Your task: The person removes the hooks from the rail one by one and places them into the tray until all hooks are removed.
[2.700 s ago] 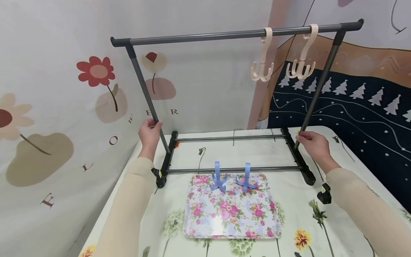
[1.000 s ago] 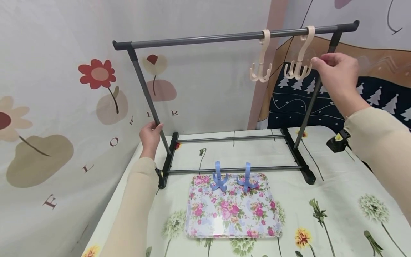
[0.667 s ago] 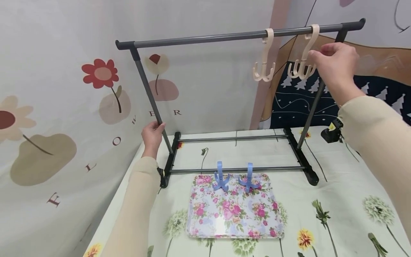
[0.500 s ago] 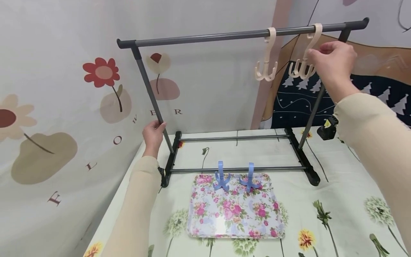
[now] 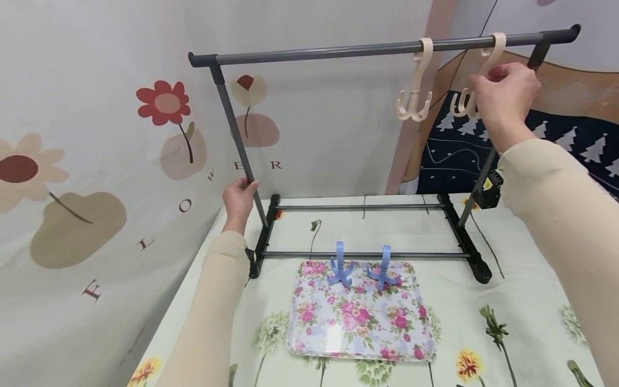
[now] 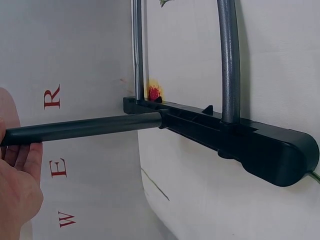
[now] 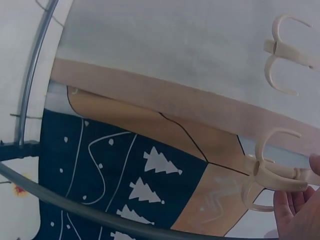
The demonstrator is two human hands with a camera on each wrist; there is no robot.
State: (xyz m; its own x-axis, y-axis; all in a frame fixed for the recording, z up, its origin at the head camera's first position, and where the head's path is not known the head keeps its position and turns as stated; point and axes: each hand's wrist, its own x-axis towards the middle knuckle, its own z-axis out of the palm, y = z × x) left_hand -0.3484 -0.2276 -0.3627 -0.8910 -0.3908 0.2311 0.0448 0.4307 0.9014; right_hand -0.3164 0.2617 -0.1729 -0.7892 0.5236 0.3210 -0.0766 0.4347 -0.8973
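My left hand (image 5: 238, 201) grips the left upright post (image 5: 234, 129) of a grey metal garment rack, low down. In the left wrist view, fingers and thumb wrap that post (image 6: 90, 129) above its black foot (image 6: 260, 145). My right hand (image 5: 508, 102) holds the stem of the right cream multi-prong hook (image 5: 498, 44), which hangs on the top bar (image 5: 319, 54). The hand hides part of its prongs in the head view. In the right wrist view, fingers lie at the stem behind the prongs (image 7: 275, 180). The other cream hook (image 5: 415, 88) hangs untouched to its left.
A floral tray (image 5: 333, 344) lies on the flower-printed tablecloth (image 5: 450, 301) before the rack. Two blue hooks, left (image 5: 340, 271) and right (image 5: 384, 271), rest on its far edge. Lower crossbars (image 5: 367, 255) join the rack's feet. Printed curtains (image 5: 329, 123) stand behind.
My right hand has left the right post, risen to the right cream hook and taken hold of its stem. The left hand stays on its post. The head view has shifted slightly.
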